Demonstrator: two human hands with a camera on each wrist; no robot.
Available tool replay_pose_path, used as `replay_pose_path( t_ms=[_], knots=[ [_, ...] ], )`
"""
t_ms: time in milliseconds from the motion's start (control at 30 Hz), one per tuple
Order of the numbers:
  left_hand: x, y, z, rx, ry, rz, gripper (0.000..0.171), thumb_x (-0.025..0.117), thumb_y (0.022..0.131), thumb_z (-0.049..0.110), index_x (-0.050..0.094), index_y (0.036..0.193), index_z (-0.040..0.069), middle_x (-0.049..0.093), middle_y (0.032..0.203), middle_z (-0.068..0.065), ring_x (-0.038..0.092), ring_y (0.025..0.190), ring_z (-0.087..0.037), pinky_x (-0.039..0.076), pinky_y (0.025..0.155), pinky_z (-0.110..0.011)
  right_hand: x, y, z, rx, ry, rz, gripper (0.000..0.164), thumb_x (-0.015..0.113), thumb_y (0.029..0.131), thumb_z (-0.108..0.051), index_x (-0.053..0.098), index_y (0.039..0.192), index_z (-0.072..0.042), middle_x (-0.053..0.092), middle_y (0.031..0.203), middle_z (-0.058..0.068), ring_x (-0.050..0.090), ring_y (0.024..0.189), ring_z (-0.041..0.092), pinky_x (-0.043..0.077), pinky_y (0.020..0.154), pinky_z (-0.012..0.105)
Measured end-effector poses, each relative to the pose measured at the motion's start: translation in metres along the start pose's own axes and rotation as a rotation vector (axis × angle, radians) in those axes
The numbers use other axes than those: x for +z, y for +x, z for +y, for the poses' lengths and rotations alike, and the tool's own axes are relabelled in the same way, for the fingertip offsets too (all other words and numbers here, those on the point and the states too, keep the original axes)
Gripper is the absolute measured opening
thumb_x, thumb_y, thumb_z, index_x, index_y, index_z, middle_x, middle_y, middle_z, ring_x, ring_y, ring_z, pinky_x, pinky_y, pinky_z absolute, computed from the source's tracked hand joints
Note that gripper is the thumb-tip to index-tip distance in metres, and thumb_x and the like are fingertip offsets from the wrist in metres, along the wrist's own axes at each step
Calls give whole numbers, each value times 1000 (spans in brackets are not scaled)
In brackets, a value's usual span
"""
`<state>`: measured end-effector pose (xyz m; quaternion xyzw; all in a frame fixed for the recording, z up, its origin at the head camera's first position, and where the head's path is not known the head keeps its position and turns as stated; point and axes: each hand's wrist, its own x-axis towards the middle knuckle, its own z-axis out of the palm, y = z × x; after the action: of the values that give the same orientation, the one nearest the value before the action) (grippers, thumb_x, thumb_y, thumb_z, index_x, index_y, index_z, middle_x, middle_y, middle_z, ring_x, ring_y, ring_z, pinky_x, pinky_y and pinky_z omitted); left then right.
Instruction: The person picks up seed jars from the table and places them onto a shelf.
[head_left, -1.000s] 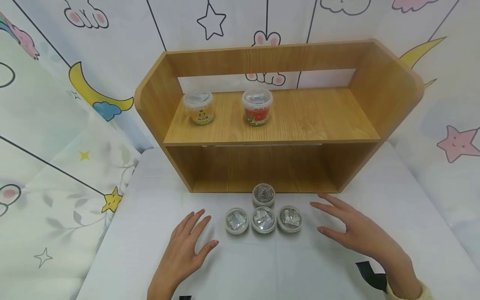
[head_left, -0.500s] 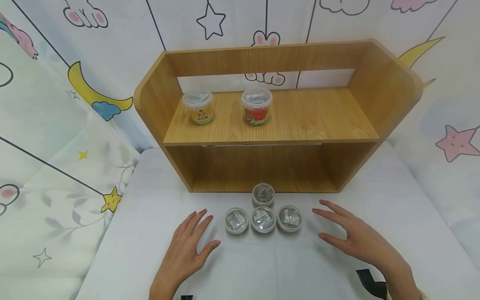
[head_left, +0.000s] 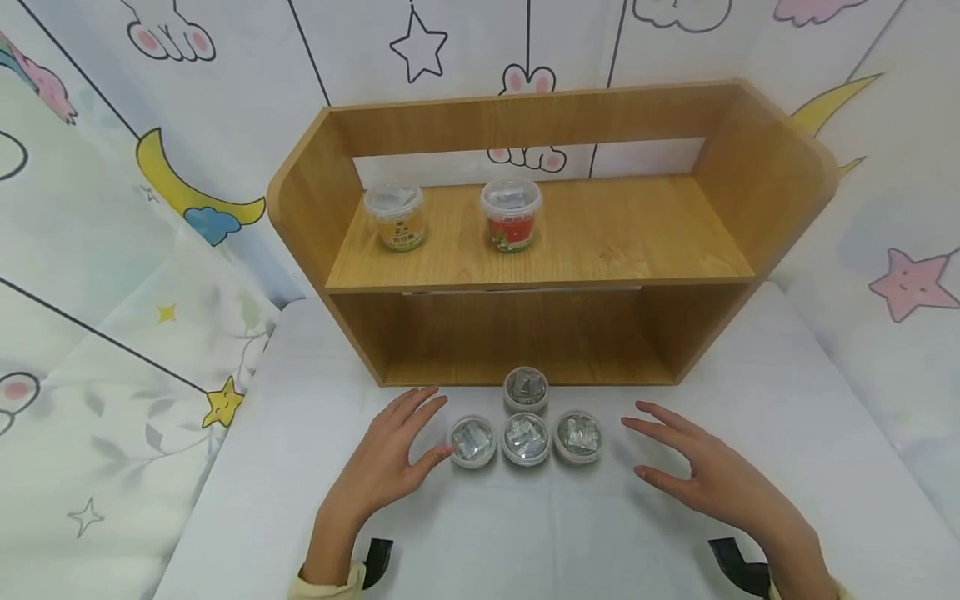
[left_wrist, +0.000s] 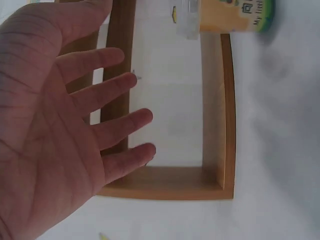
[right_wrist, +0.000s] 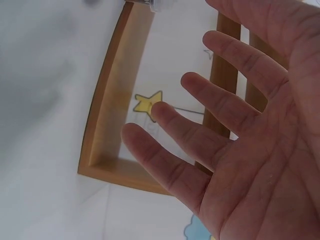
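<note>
My left hand (head_left: 386,454) is beside the leftmost of several small lidded plastic tubs, its fingers spread and holding nothing. Its thumb tip is at the edge of that left tub (head_left: 473,442); whether they touch I cannot tell. In the left wrist view a tub with an orange label (left_wrist: 232,15) shows past the palm. To its right are a middle tub (head_left: 527,439), a right tub (head_left: 578,437) and a back tub (head_left: 527,388), all with silvery contents under clear lids. My right hand (head_left: 705,462) hovers right of them, fingers apart and holding nothing.
Behind the tubs stands a two-level wooden shelf (head_left: 540,283). On its upper level are a yellow-labelled tub (head_left: 397,218) at the left and a red-labelled tub (head_left: 512,217) nearer the middle. A white cloth (head_left: 555,533) covers the table; patterned fabric (head_left: 112,333) hangs around.
My left hand has moved forward and right, up to the leftmost tub. My right hand has shifted only slightly. The tubs have stayed in place.
</note>
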<state>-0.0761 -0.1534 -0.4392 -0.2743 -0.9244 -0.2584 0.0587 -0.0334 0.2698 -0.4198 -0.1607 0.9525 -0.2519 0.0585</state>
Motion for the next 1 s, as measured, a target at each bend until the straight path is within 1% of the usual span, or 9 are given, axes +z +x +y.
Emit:
replay_pose_path(
  t_ms=[100, 200, 300, 367, 467, 567, 633, 900, 1000],
  knots=[
    [-1, 18, -8, 23, -78, -83, 67, 73, 88, 43, 50, 145, 17, 43, 150, -4, 38, 138, -25, 34, 110, -53, 1, -2, 1, -4, 5, 2, 60, 73, 86, -48, 54, 141, -31, 43, 151, 9, 45, 132, 36, 46, 94, 62],
    [0, 30, -13, 35, -144, -180, 70, 76, 86, 43, 49, 145, 18, 44, 150, -3, 38, 139, -23, 33, 111, -50, 1, -5, 2, -14, 12, 9, 60, 74, 87, -45, 54, 142, -32, 43, 150, 8, 45, 132, 36, 46, 94, 61],
    [4, 37, -14, 41, -205, -294, 75, 81, 81, 41, 49, 145, 17, 44, 149, -1, 36, 139, -21, 32, 112, -47, 1, -7, 4, -32, 18, 24, 60, 76, 86, -41, 53, 142, -32, 44, 150, 8, 46, 132, 35, 46, 94, 60],
    [8, 39, -12, 51, -230, -365, 76, 83, 80, 37, 50, 145, 16, 46, 148, 1, 37, 139, -18, 33, 112, -44, 2, -8, 5, -38, 17, 30, 60, 75, 87, -41, 53, 142, -33, 44, 150, 8, 46, 132, 35, 46, 94, 60],
    [14, 41, -8, 64, -245, -442, 73, 84, 79, 29, 52, 142, 13, 48, 145, 5, 40, 136, -14, 35, 111, -39, 2, -10, 6, -41, 15, 37, 60, 75, 87, -42, 53, 142, -33, 44, 150, 7, 47, 131, 34, 47, 94, 59],
    [16, 43, -3, 77, -253, -475, 69, 84, 79, 22, 53, 140, 11, 51, 141, 6, 43, 133, -13, 37, 110, -37, 1, -11, 6, -28, 16, 34, 60, 74, 87, -43, 52, 142, -34, 43, 151, 7, 46, 132, 35, 46, 94, 60],
    [15, 45, 0, 85, -250, -480, 68, 84, 79, 19, 54, 140, 11, 51, 140, 5, 44, 132, -13, 38, 109, -36, 1, -11, 6, -20, 17, 33, 60, 75, 87, -42, 52, 142, -34, 43, 151, 7, 46, 132, 35, 46, 95, 60],
    [17, 48, 2, 96, -248, -475, 66, 84, 79, 17, 56, 137, 8, 53, 138, 1, 46, 130, -15, 39, 108, -36, 1, -15, 6, -8, 32, 37, 61, 77, 87, -36, 52, 143, -33, 44, 150, 8, 46, 132, 35, 47, 94, 60],
    [14, 50, 2, 111, -233, -463, 65, 84, 79, 18, 56, 136, 8, 54, 137, 1, 47, 129, -15, 39, 108, -36, 1, -18, 7, -1, 36, 40, 61, 76, 87, -39, 52, 143, -34, 44, 150, 8, 46, 132, 35, 47, 94, 60]
  ],
)
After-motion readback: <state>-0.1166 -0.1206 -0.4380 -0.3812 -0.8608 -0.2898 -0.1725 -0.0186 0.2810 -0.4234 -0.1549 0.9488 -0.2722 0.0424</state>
